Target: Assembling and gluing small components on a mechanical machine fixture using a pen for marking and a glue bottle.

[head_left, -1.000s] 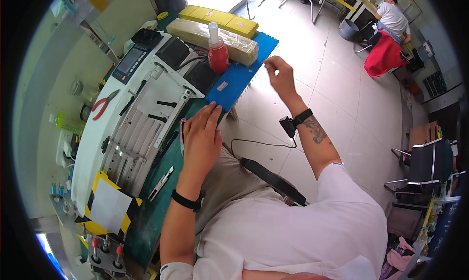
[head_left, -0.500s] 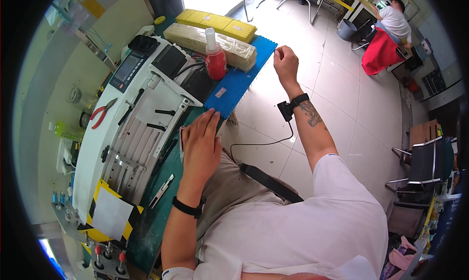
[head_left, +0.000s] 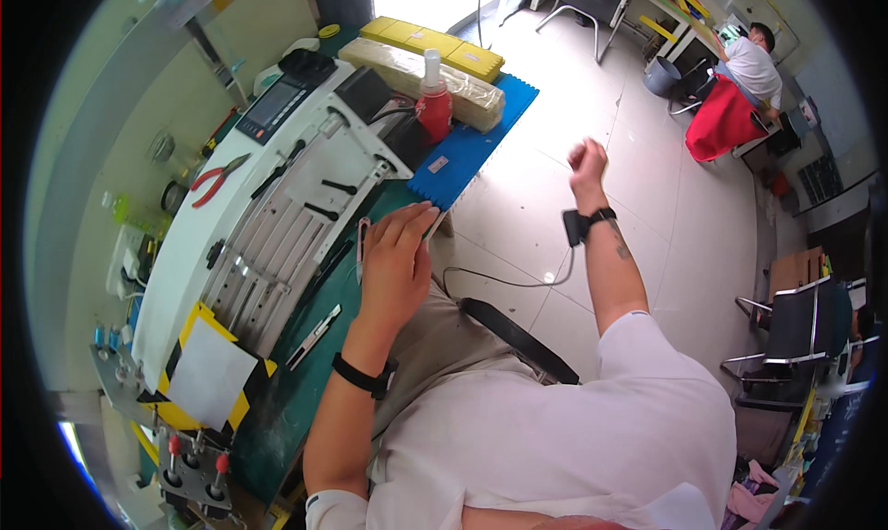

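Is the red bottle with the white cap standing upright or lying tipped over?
Upright: the red bottle stands on the blue mat, white cap pointing up.

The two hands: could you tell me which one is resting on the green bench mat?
The left hand lies flat on the green mat; the right hand is raised in the air over the tiled floor.

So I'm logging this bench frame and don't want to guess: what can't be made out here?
- Head view: right hand is motion-blurred, raised over the floor; whether it holds anything cannot be told.
- Left hand lies flat on the green mat, hiding whatever is under the palm.
- Small grey label on the blue tray: too small to make out.
- Red bottle hides part of the wrapped block behind it.
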Tool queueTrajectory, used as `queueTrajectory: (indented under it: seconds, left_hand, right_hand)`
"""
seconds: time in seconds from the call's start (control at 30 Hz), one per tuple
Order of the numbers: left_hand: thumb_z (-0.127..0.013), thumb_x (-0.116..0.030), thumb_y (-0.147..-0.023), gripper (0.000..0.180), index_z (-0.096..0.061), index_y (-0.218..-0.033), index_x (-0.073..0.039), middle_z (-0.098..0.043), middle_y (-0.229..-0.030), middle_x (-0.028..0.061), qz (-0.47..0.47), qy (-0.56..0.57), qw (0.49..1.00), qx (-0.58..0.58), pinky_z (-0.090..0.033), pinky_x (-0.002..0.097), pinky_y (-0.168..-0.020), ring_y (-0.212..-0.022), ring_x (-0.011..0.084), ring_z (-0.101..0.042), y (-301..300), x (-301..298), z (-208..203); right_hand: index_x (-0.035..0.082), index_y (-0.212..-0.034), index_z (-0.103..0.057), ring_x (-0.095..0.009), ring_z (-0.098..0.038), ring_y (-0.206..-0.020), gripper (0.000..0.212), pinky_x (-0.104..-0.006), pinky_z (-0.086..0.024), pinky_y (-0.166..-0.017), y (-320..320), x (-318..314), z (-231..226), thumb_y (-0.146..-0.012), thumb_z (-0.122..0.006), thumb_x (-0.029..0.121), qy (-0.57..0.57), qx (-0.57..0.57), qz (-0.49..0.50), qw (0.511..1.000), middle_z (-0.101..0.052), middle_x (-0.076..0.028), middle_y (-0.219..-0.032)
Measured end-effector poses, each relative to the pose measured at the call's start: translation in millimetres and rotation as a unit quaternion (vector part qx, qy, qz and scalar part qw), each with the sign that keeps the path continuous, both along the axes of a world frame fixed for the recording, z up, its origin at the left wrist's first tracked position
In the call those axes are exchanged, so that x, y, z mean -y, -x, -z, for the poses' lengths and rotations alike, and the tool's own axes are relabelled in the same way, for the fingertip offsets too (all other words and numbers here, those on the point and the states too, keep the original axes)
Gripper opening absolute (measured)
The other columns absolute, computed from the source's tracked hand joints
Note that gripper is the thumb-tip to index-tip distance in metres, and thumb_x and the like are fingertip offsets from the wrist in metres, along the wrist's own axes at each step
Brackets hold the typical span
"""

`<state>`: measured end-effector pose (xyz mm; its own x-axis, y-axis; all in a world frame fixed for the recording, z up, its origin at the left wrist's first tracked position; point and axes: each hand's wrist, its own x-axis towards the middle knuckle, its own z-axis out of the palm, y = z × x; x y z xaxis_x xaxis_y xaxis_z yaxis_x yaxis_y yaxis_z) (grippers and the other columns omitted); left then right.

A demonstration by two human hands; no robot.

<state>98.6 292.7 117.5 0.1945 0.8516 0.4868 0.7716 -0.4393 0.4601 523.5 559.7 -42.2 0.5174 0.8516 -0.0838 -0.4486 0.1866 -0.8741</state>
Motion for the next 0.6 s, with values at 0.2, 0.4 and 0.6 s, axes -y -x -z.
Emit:
queueTrajectory:
  seconds: [0.2, 0.4, 0.6]
  left_hand:
    - [-0.073, 0.002, -0.076, 0.024, -0.08, -0.096, -0.01, -0.084, -0.108, 0.0084, 0.194, -0.153, 0.955, 0.166, -0.059, 0.0392, -0.078, -0.093, 0.0279, -0.08, -11.1, 87.9, -175.4]
    - [-0.074, -0.014, -0.092, 0.006, -0.078, -0.096, -0.015, -0.079, -0.1, 0.0062, -0.044, -0.076, 0.954, 0.286, -0.057, 0.0351, -0.069, -0.088, 0.024, -0.075, -56.6, 176.6, -242.2]
    - [-0.075, -0.025, -0.101, 0.013, -0.07, -0.089, -0.02, -0.063, -0.088, -0.0027, 0.071, -0.323, 0.922, 0.203, -0.051, 0.029, -0.061, -0.077, 0.016, -0.063, 9.1, 191.6, -198.2]
  right_hand:
    - [0.023, -0.077, -0.032, -0.012, -0.034, -0.048, 0.034, -0.035, -0.022, -0.046, -204.8, 186.2, 132.0, -0.093, -0.06, 0.015, 0.241, 0.027, 0.203, 0.949, -0.039, 0.004, -0.064]
    - [-0.011, -0.105, -0.07, -0.037, -0.072, -0.088, 0.027, -0.0514, -0.058, -0.085, -286.0, 308.5, 140.5, -0.096, -0.06, 0.013, 0.414, 0.25, 0.333, 0.809, -0.077, -0.023, -0.104]
    - [0.001, -0.108, -0.069, -0.037, -0.078, -0.094, 0.013, -0.0469, -0.06, -0.084, -217.5, 269.0, 109.6, -0.104, -0.067, 0.014, 0.233, 0.645, 0.085, 0.723, -0.078, -0.019, -0.102]
